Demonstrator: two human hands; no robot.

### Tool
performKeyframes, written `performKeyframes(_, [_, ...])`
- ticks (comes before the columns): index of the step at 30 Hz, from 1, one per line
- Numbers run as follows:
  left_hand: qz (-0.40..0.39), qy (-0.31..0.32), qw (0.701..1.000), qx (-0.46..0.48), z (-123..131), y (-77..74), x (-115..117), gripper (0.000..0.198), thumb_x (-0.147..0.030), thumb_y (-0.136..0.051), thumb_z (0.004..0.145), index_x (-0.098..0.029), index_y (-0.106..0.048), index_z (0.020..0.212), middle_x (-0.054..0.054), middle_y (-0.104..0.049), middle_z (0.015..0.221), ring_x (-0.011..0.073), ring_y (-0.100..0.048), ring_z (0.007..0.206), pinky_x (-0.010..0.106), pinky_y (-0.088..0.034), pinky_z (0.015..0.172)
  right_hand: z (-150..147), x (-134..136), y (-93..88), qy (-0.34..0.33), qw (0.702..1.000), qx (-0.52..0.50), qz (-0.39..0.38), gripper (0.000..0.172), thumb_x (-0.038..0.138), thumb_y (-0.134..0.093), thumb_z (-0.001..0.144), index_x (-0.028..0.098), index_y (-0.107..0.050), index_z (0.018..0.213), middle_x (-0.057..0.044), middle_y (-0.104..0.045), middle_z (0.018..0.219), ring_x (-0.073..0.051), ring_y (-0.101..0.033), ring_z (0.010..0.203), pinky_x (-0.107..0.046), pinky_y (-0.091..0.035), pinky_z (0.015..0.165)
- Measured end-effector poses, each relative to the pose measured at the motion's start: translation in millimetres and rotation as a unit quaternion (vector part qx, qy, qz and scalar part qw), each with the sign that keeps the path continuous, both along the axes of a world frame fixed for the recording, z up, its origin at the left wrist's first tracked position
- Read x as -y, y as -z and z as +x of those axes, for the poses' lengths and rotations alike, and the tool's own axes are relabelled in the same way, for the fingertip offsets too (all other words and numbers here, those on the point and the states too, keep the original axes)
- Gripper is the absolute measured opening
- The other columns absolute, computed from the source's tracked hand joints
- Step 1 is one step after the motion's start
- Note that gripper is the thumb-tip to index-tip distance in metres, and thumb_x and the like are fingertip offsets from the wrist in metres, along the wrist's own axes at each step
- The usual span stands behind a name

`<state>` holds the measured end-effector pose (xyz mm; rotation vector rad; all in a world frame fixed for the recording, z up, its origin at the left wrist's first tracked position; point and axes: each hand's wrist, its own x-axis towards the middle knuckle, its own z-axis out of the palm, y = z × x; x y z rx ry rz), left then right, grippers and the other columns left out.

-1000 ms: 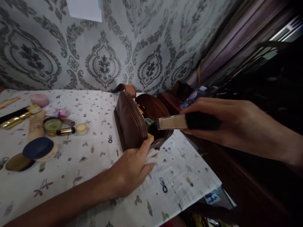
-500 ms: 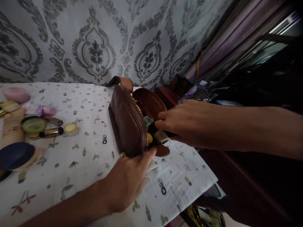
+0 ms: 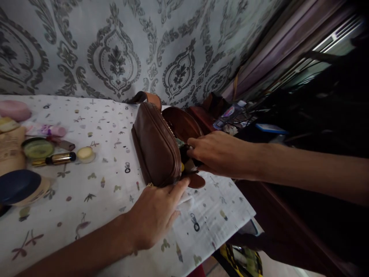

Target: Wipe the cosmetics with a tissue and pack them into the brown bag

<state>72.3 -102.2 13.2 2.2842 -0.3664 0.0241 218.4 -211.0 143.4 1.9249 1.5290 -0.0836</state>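
Note:
A brown leather bag (image 3: 155,144) with a gold zip rests on the patterned tablecloth, its mouth unzipped and facing right. My left hand (image 3: 155,215) grips the bag's near end, thumb along the edge of the opening. At the mouth is my right hand (image 3: 213,152), its fingers curled together against something dark that I cannot make out. Just inside the opening, a small greenish item (image 3: 180,142) and a sliver of yellow show; the rest of the contents is hidden by the bag wall and my right hand. Something white lies beneath my left thumb.
Cosmetics lie at the left: a gold-and-black tube (image 3: 61,158), a small cream pot (image 3: 85,154), a round green container (image 3: 38,148) and a dark-blue-capped tube (image 3: 20,186). A patterned curtain (image 3: 115,57) hangs behind. Beyond the tablecloth's right edge stands a clear bottle (image 3: 230,114).
My right hand has shifted slightly left and its fingers reach closer to the bag's mouth. My left hand stays on the bag. The view has tilted slightly.

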Motion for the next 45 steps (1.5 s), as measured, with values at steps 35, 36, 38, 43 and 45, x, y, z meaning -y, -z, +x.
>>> performKeyframes(35, [0.064, -0.014, 0.997, 0.049, -2.0, 5.4, 4.3, 0.073, -0.006, -0.056, 0.078, -0.017, -0.034, 0.146, 0.014, -0.068, 0.117, 0.0267, -0.069, 0.095, 0.037, -0.055, 0.078, -3.0, 45.0, 22.6, 0.128, 0.947, -0.043, 0.293, 0.065, 0.047, -0.064, 0.086, 0.019, -0.042, 0.14, -0.013, -0.054, 0.122, -0.024, -0.064, 0.092, -0.033, -0.052, 0.064])
performKeyframes(36, [0.063, -0.015, 0.997, 0.049, -2.2, 5.5, 4.2, 0.071, -0.006, -0.055, 0.078, -0.017, -0.035, 0.146, 0.014, -0.069, 0.115, 0.0268, -0.07, 0.094, 0.038, -0.055, 0.077, -4.7, 47.5, 28.0, 0.137, 0.933, -0.028, 0.333, 0.071, 0.05, -0.062, 0.086, 0.018, -0.036, 0.143, -0.015, -0.052, 0.123, -0.026, -0.063, 0.095, -0.035, -0.053, 0.064])
performKeyframes(38, [0.063, -0.018, 0.997, 0.049, -2.7, 5.7, 3.5, 0.068, -0.005, -0.053, 0.08, -0.015, -0.037, 0.144, 0.014, -0.07, 0.11, 0.0268, -0.07, 0.092, 0.038, -0.055, 0.077, -6.5, 50.1, 38.3, 0.157, 0.905, -0.016, 0.395, 0.08, 0.055, -0.061, 0.085, 0.016, -0.028, 0.146, -0.017, -0.05, 0.125, -0.029, -0.061, 0.102, -0.038, -0.055, 0.065])
performKeyframes(43, [0.087, -0.019, 0.994, 0.065, -3.6, 6.8, 1.0, 0.062, -0.009, -0.05, 0.085, -0.016, -0.034, 0.145, 0.011, -0.07, 0.105, 0.0238, -0.07, 0.09, 0.036, -0.056, 0.078, -1.9, 46.6, 57.9, 0.324, 0.829, -0.086, 0.447, 0.071, 0.061, -0.061, 0.079, 0.014, -0.044, 0.129, -0.014, -0.06, 0.109, -0.028, -0.062, 0.094, -0.035, -0.051, 0.066])
performKeyframes(45, [0.099, -0.015, 0.992, 0.072, -3.9, 6.7, 0.0, 0.061, -0.011, -0.049, 0.087, -0.018, -0.031, 0.145, 0.009, -0.07, 0.107, 0.0221, -0.07, 0.092, 0.035, -0.056, 0.079, 1.2, 43.9, 62.4, 0.381, 0.801, -0.126, 0.444, 0.055, 0.06, -0.063, 0.077, 0.015, -0.053, 0.109, -0.009, -0.064, 0.092, -0.024, -0.062, 0.082, -0.032, -0.047, 0.063])
